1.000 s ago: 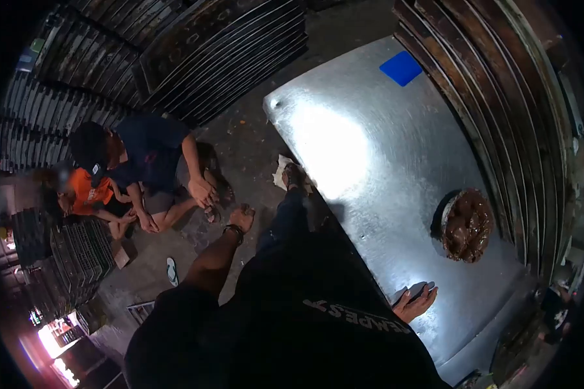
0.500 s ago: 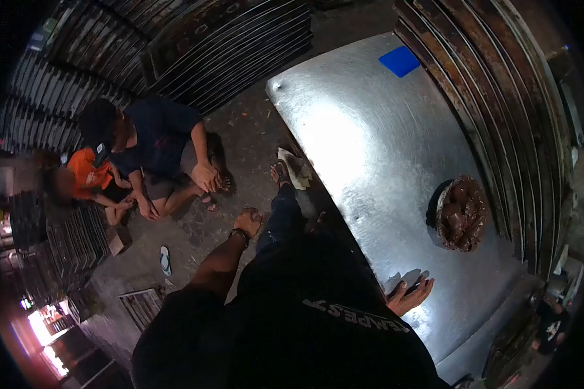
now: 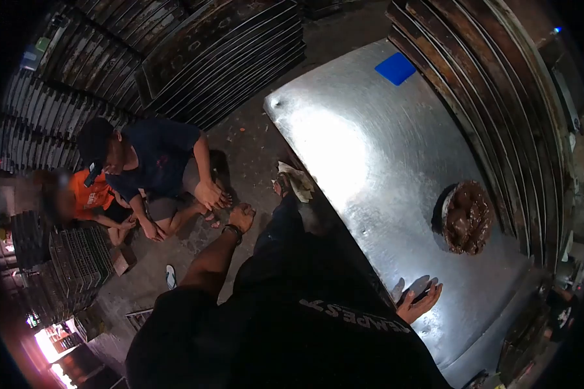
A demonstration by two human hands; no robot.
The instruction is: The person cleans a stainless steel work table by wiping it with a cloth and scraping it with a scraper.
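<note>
My right hand (image 3: 420, 303) is held over the near edge of a shiny metal table (image 3: 396, 162), palm turned up, fingers apart, with nothing in it. Farther along the tabletop sits a round bowl (image 3: 466, 217) filled with glossy brown paste in lumps; its kind I cannot make out. My left hand (image 3: 242, 218), with a dark bracelet at the wrist, hangs out over the floor with its fingers curled in. No object shows in it. It is close to the hands of a seated person (image 3: 159, 152), apart from the table.
A blue flat piece (image 3: 396, 69) lies at the table's far end. Stacks of rusty metal trays (image 3: 493, 110) line the right side, with more trays (image 3: 227, 58) at the back. Another person in orange (image 3: 89, 193) sits at left. A sandal (image 3: 170, 277) lies on the floor.
My left arm has reached a little farther forward, toward the seated person's hands. My right hand stays over the table edge, fingers slightly shifted. The view has tilted slightly.
</note>
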